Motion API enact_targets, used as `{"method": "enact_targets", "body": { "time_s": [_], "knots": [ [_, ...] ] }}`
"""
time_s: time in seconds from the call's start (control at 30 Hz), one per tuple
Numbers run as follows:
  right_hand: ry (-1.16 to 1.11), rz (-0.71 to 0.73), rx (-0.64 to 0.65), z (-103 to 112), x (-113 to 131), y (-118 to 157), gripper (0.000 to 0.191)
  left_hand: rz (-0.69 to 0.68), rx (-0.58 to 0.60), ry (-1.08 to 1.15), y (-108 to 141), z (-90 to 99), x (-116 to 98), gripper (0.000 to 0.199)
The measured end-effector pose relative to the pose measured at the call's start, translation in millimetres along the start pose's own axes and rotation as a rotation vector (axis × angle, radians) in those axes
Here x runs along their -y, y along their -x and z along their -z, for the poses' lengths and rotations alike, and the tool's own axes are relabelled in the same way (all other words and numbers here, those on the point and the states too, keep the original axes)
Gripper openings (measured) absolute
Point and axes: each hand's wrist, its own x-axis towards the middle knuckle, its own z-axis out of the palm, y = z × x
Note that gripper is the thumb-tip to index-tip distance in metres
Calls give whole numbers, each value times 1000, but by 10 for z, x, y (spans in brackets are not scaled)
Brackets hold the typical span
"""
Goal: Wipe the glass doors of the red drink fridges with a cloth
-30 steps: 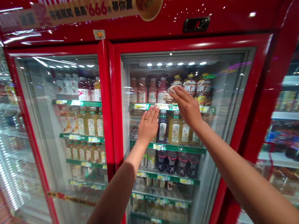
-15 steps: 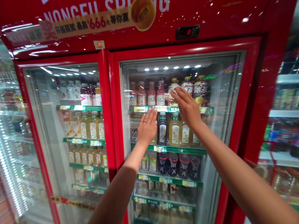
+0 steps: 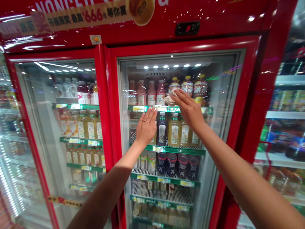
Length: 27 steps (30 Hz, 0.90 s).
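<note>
My right hand (image 3: 189,109) presses a crumpled pale cloth (image 3: 170,97) to the right glass door (image 3: 221,89) of a red drinks fridge, its fingers bent over the cloth. Lower and to the left, my left hand (image 3: 145,125) lies flat on the same pane, fingers stretched out, with a ring on one of them and nothing held. Behind the glass stand rows of bottles: pink ones (image 3: 151,93), a dark one (image 3: 162,128) and yellow ones (image 3: 174,130). The palms of both hands are hidden.
A red frame post (image 3: 101,95) divides this door from the left glass door (image 3: 38,105). Above are a small digital display (image 3: 187,28) and a lit switch (image 3: 95,39). Another stocked cooler shelf (image 3: 283,116) stands at the right, and lit shelves (image 3: 14,140) at the left.
The whole view has shifted slightly, so the fridge appears a little further left and higher. Both hands stay on the glass, and the cloth is still under my right hand.
</note>
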Motion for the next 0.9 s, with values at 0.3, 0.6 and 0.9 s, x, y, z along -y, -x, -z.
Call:
{"method": "enact_targets", "body": {
  "time_s": [0.3, 0.6, 0.9],
  "knots": [
    [-51, 83, 147, 182, -88, 175, 76, -12, 10, 4, -148, -173, -509, 84],
    [34, -27, -84, 147, -186, 84, 72, -36, -9, -57, -48, -336, -551, 82],
    [-31, 74, 83, 370, -242, 377, 76, -22, 17, -57, -49, -348, -555, 83]
  ]
}}
